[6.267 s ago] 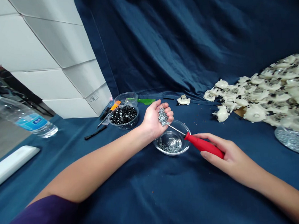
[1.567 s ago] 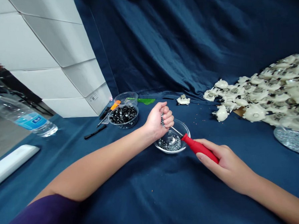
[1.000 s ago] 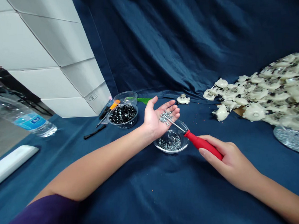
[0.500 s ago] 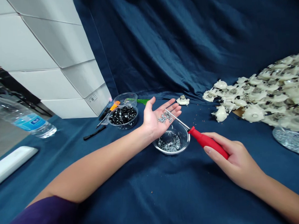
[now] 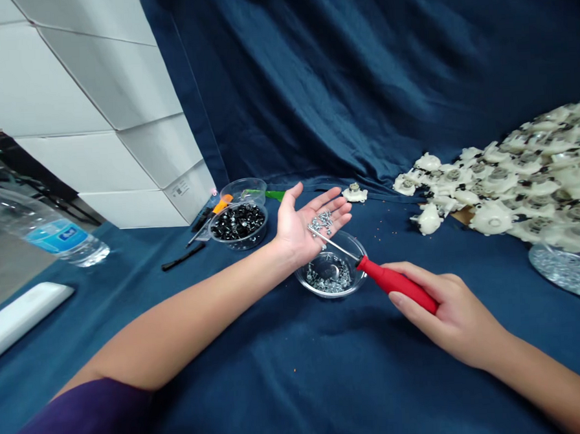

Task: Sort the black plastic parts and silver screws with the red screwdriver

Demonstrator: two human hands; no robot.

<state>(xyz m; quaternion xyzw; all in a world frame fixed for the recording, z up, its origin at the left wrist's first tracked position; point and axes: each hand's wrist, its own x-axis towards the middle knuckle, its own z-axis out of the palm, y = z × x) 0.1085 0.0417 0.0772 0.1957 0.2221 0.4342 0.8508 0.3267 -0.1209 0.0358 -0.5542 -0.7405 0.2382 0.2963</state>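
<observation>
My left hand [image 5: 303, 229] lies palm up with its fingers stretched out, holding a small pile of silver screws [image 5: 322, 223] in the palm. My right hand [image 5: 450, 309] is closed around the red handle of a screwdriver [image 5: 398, 288]. Its metal shaft points left, and the tip is at the palm beside the screws. Below the left hand stands a clear plastic bowl [image 5: 333, 295] with more silver screws in it. The hand and the shaft hide part of this bowl.
Left of the hand is a clear tub of black screws [image 5: 242, 223], near an orange-handled tool [image 5: 222, 204] and a black brush [image 5: 182, 257]. Many cream plastic parts [image 5: 491, 216] are heaped at right, beside a bag of small silver pieces [image 5: 568, 272]. White boxes [image 5: 135, 150] and a water bottle [image 5: 60, 232] stand left.
The screwdriver has moved left and slightly down, its tip shifting across the palm toward its heel. The screws now lie more bunched toward the fingers. My left hand has hardly moved.
</observation>
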